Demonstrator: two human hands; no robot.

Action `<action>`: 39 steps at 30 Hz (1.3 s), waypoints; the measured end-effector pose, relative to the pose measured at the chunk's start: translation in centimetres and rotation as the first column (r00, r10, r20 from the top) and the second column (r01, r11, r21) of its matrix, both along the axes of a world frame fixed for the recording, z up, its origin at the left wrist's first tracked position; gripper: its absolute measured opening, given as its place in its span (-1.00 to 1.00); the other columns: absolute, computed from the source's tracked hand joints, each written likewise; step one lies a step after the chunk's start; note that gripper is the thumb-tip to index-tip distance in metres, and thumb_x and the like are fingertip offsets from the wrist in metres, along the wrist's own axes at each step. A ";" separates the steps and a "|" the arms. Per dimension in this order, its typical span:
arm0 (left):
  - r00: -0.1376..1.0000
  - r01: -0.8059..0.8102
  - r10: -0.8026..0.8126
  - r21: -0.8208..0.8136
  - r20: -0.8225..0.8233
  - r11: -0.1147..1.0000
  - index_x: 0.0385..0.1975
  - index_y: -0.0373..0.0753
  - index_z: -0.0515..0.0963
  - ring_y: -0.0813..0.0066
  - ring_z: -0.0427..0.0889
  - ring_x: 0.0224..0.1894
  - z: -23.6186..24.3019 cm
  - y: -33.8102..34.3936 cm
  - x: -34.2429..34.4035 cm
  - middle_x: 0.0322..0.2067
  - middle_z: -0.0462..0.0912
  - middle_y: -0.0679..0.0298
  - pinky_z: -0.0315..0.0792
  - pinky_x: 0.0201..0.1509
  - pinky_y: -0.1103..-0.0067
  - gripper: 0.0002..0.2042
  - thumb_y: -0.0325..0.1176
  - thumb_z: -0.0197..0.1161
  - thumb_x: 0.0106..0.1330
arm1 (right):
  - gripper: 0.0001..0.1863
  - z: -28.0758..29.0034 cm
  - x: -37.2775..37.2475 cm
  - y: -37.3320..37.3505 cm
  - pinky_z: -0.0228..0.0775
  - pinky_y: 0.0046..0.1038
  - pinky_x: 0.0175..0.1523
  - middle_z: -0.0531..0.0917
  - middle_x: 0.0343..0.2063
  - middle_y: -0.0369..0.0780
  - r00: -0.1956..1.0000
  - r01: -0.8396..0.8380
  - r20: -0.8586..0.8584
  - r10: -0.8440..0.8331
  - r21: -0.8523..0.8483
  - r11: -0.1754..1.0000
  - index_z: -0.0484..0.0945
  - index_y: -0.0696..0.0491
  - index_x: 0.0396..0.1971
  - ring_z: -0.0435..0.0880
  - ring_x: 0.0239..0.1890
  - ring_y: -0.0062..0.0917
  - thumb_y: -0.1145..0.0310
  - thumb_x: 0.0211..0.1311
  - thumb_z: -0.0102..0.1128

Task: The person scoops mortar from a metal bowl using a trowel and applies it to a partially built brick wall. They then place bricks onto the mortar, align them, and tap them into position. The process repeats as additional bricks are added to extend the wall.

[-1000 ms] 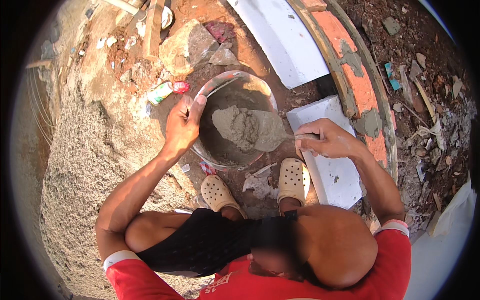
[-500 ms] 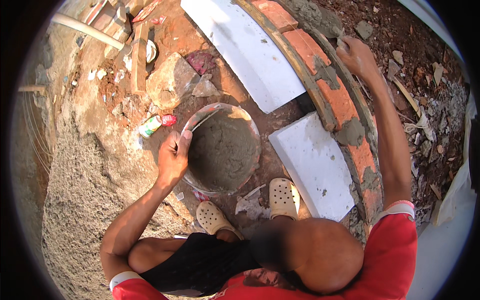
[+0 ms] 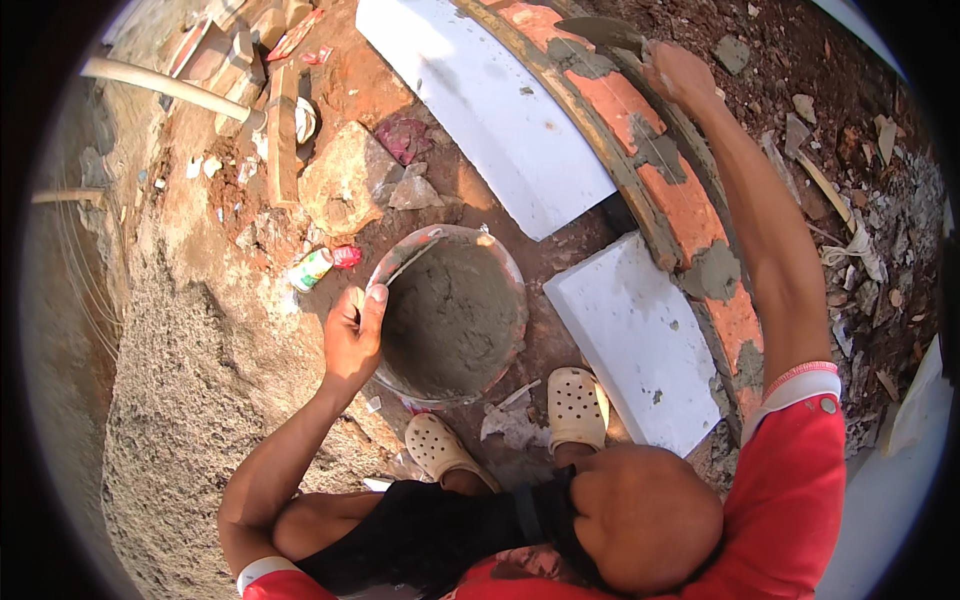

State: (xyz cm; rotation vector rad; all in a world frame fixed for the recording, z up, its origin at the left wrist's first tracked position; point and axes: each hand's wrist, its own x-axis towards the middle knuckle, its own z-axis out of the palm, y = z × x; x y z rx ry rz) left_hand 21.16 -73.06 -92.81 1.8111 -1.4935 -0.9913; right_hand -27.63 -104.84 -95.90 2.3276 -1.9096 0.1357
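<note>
My left hand is closed on the thin handle of a round bucket, at the bucket's left side. Wet grey mortar fills much of the bucket. Away at the upper right, my right hand is closed round a trowel, its grip hidden by the fingers. The trowel's blade points left over a curved row of orange bricks. Grey mortar lies in the joint just below the blade. More mortar patches sit between bricks nearer me.
Two white boards lie along the inner side of the brick row, beside a wooden strip. Left of the bucket are a crumpled can, a large stone and a wooden block. Rubble covers the right side.
The trowel has swung left over the bricks, and its blade now shows; mortar now covers a far brick joint. My right hand moved slightly left and up. The left hand keeps its hold.
</note>
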 end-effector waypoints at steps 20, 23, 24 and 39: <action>0.998 -0.016 0.018 0.024 -0.053 1.000 -0.50 -0.20 0.24 0.70 0.12 -0.43 -0.5 0.4 0.2 -0.54 0.16 0.50 0.13 -0.40 0.58 -0.60 -0.19 0.14 0.60 | -0.53 0.5 -5.6 -0.4 0.23 -0.11 0.43 0.47 0.36 -0.24 0.942 -0.100 -0.316 0.112 0.052 0.994 0.47 -0.11 0.34 0.39 0.40 -0.22 0.14 0.50 0.11; 0.998 -0.022 0.026 0.079 -0.052 0.997 -0.50 -0.20 0.25 0.70 0.12 -0.43 -0.6 0.3 0.5 -0.54 0.18 0.50 0.13 -0.39 0.59 -0.61 -0.19 0.13 0.60 | -0.57 -0.9 -7.1 -1.4 0.25 -0.12 0.41 0.50 0.31 -0.26 0.932 -0.176 -0.328 0.155 -0.035 0.984 0.52 -0.10 0.29 0.42 0.36 -0.22 0.16 0.50 0.11; 0.998 -0.009 0.013 0.060 -0.064 0.998 -0.49 -0.20 0.26 0.70 0.13 -0.43 -0.6 0.4 0.6 -0.54 0.18 0.50 0.13 -0.39 0.59 -0.62 -0.20 0.13 0.60 | -0.59 -1.0 -7.9 -1.5 0.27 -0.12 0.39 0.52 0.29 -0.26 0.926 -0.234 -0.338 0.168 -0.165 0.958 0.54 -0.09 0.26 0.43 0.34 -0.22 0.17 0.49 0.11; 0.994 -0.030 0.033 0.030 -0.101 0.999 -0.50 -0.19 0.28 0.72 0.14 -0.45 -1.0 0.4 0.6 -0.55 0.20 0.53 0.13 -0.41 0.59 -0.62 -0.21 0.16 0.59 | -0.70 0.9 -5.5 0.7 0.44 -0.17 0.13 0.65 -0.05 -0.25 0.900 -0.210 -0.427 0.090 -0.241 0.948 0.62 0.01 0.04 0.61 0.08 -0.27 0.33 0.36 0.16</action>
